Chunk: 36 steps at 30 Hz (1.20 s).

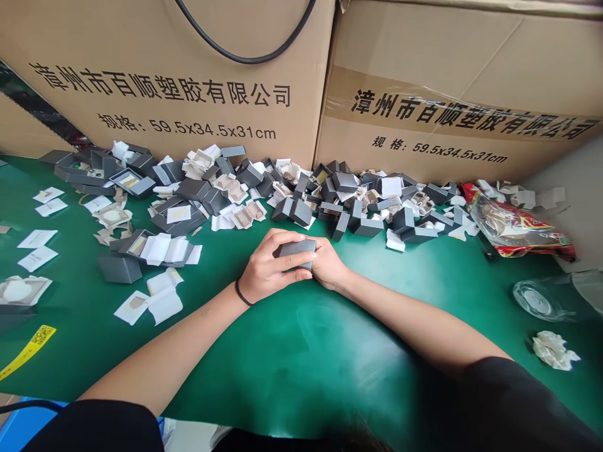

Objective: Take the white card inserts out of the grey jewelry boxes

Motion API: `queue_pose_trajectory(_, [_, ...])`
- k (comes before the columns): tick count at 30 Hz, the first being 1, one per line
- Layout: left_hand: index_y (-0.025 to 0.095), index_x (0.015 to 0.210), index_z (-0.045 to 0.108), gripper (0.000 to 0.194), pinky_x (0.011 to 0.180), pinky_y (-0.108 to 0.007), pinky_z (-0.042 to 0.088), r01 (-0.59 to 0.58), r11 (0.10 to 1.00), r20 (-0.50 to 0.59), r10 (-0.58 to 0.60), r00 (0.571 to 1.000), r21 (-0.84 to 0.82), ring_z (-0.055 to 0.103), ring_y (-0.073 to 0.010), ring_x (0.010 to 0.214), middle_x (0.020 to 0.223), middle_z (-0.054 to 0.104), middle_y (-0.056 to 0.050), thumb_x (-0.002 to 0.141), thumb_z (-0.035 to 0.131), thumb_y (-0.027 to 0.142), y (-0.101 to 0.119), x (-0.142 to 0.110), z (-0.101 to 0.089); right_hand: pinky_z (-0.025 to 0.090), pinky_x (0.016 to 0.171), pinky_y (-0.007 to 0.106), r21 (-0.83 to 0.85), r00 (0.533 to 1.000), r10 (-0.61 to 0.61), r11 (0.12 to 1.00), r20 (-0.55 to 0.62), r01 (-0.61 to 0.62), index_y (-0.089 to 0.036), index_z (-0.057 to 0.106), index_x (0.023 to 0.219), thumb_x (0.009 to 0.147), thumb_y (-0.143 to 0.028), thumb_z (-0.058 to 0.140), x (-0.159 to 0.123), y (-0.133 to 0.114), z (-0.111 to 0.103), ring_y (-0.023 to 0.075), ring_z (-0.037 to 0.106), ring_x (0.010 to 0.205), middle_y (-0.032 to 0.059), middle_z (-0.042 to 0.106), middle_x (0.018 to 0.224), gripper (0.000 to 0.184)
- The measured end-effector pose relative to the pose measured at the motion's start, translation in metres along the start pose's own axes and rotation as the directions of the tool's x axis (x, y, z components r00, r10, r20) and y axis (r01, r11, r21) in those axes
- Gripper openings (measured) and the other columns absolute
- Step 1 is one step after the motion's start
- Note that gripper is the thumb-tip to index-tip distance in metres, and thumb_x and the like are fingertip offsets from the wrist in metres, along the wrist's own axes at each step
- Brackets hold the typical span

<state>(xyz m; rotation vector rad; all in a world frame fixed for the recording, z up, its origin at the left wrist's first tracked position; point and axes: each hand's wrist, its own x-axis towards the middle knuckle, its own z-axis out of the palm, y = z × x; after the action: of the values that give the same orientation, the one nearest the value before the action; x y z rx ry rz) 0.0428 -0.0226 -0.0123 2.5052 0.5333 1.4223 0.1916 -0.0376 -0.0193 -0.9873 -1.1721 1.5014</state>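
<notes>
A small dark grey box is held between both hands over the middle of the green table. My left hand, with a black band at its wrist, wraps its fingers across the box from the left. From the right, my right hand grips the box's other end; some of its fingers are hidden. The box looks closed, and its contents cannot be seen. Just beyond the hands lie several similar grey boxes, heaped with white paper inserts.
Two large cardboard cartons stand behind the heap. To the right are a red plastic bag, a clear cup and crumpled paper. Paper cards and a yellow strip lie at the left.
</notes>
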Motion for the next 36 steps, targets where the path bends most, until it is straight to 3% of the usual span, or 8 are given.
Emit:
queue_pose_trajectory(4, [0.03,0.1,0.067,0.023,0.087,-0.042,0.05,-0.035,0.999,0.022,0.034,0.999,0.042,0.051,-0.0214,0.104,0.11,0.055,-0.006,0.078,0.062,0.037,0.001,0.0,0.0,0.046,0.061,0.023,-0.012,0.999,0.031,0.999,-0.01,-0.031,-0.016,0.056,0.068,0.06,-0.026,0.068,-0.003,-0.004,0.004,0.0101,0.049,0.065,-0.0019,0.055,0.07,0.017])
queue_pose_trajectory(9, [0.034,0.1,0.065,0.022,0.096,-0.049,0.044,-0.108,0.991,0.002,0.108,0.994,0.076,0.051,-0.0201,0.105,0.111,0.053,-0.003,0.08,0.06,0.039,0.005,-0.002,0.002,0.041,0.047,0.022,0.179,0.984,0.17,0.968,0.054,-0.177,-0.018,0.059,0.08,0.064,-0.026,0.066,-0.009,-0.01,0.009,0.009,0.047,0.053,-0.0034,0.051,0.06,0.019])
queue_pose_trajectory(14, [0.033,0.105,0.063,0.026,0.088,-0.044,0.051,-0.179,0.98,-0.012,0.181,0.983,0.089,0.051,-0.0213,0.106,0.111,0.051,-0.004,0.079,0.063,0.031,0.005,-0.003,0.001,0.043,0.052,0.023,0.188,0.985,0.128,0.971,0.117,-0.148,-0.017,0.059,0.073,0.064,-0.024,0.066,-0.008,-0.013,0.008,0.0095,0.05,0.057,-0.002,0.056,0.065,0.013])
queue_pose_trajectory(22, [0.028,0.108,0.062,0.034,0.078,-0.035,0.054,-0.155,0.973,0.006,0.156,0.988,0.172,0.052,-0.0211,0.101,0.106,0.054,-0.005,0.074,0.068,0.025,-0.001,-0.003,0.001,0.043,0.051,0.022,-0.179,0.997,-0.069,0.981,0.038,0.075,-0.017,0.048,0.068,0.057,-0.018,0.063,-0.001,-0.001,0.002,0.0084,0.048,0.057,-0.0056,0.05,0.062,0.018])
queue_pose_trajectory(26, [0.029,0.106,0.063,0.029,0.076,-0.034,0.054,-0.135,0.964,0.048,0.127,0.991,0.228,0.053,-0.0201,0.099,0.105,0.055,-0.005,0.077,0.065,0.025,-0.003,-0.002,0.002,0.044,0.043,0.022,-0.408,0.996,-0.09,0.91,-0.012,0.077,-0.019,0.046,0.071,0.047,-0.013,0.067,-0.001,0.005,-0.001,0.0116,0.051,0.058,-0.0051,0.051,0.065,0.033])
queue_pose_trajectory(30, [0.029,0.107,0.063,0.032,0.078,-0.035,0.053,-0.197,0.941,0.065,0.187,0.98,0.274,0.052,-0.0204,0.1,0.105,0.055,-0.005,0.076,0.067,0.023,-0.004,-0.001,0.001,0.044,0.043,0.022,-0.599,0.986,-0.137,0.799,-0.091,0.055,-0.018,0.045,0.069,0.046,-0.014,0.07,0.0,0.006,-0.002,0.0113,0.051,0.061,-0.0034,0.049,0.072,0.033])
queue_pose_trajectory(32, [0.028,0.109,0.062,0.033,0.08,-0.035,0.053,-0.176,0.949,0.056,0.167,0.984,0.263,0.052,-0.0205,0.101,0.107,0.054,-0.005,0.077,0.066,0.024,-0.006,-0.002,0.0,0.045,0.044,0.022,-0.597,0.988,-0.135,0.799,-0.072,0.066,-0.018,0.045,0.072,0.053,-0.017,0.069,0.0,0.007,0.0,0.0107,0.051,0.061,-0.0023,0.048,0.076,0.031])
queue_pose_trajectory(36, [0.023,0.109,0.063,0.027,0.084,-0.036,0.05,0.008,0.978,-0.037,0.0,0.999,0.206,0.053,-0.0202,0.102,0.11,0.053,-0.009,0.086,0.053,0.031,-0.009,-0.003,-0.001,0.048,0.048,0.023,-0.36,0.984,-0.132,0.918,0.116,0.165,-0.019,0.043,0.098,0.078,-0.027,0.056,0.002,0.011,0.005,0.0084,0.052,0.058,-0.0005,0.049,0.085,0.025])
